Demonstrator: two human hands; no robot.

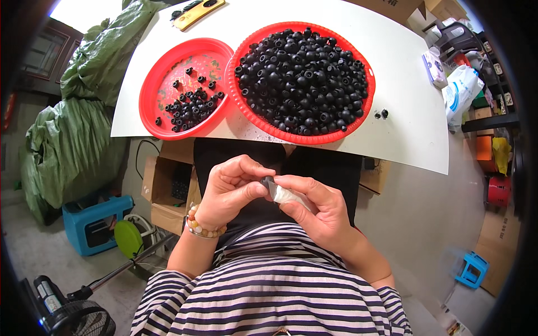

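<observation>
Above my lap, in front of the table edge, my hands meet. My left hand (235, 185), a beaded bracelet on its wrist, pinches a small black rounded part (267, 181) between thumb and fingertips. In my right hand (316, 207) is a short knife with a white wrapped handle (287, 195); its grey blade touches or nearly touches the black part. Beyond my hands, a large red basin (314, 138) on the table is heaped with black parts (302, 78) of this kind. To its left, a shallower red basin (150, 95) holds a smaller pile of little black ring-topped pieces (193, 109).
Two loose black pieces (384, 113) lie on the white table (409, 134), right of the large basin. A yellow phone-like object (197, 14) lies at the back. Green sacks (73, 151), a blue stool (95, 224) and a fan (78, 319) stand left; an open carton (168, 185) sits under the table.
</observation>
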